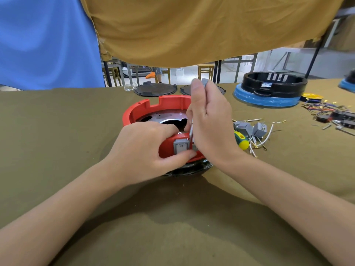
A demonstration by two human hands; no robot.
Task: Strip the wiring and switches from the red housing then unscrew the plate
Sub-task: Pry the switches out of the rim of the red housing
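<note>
- Red housing (153, 106): I see it at the centre of the olive-covered table (57, 131), open side up, with the metal plate (167, 115) inside.
- Left hand (146, 148): it grips the housing's near wall, fingers curled over the rim and thumb pressed just under the grey rocker switch (181, 147) set in that wall.
- Right hand (209, 120): raised over the housing's right side, it pinches a small grey piece (204, 81) at the fingertips; a white wire (191, 129) hangs from it towards the switch.
- Right of the housing: loose grey switches (249, 128) with white leads, and a green-and-yellow screwdriver handle (241, 140) just beside the right wrist.
- Far edge: a black ring on a blue base (269, 95).
</note>
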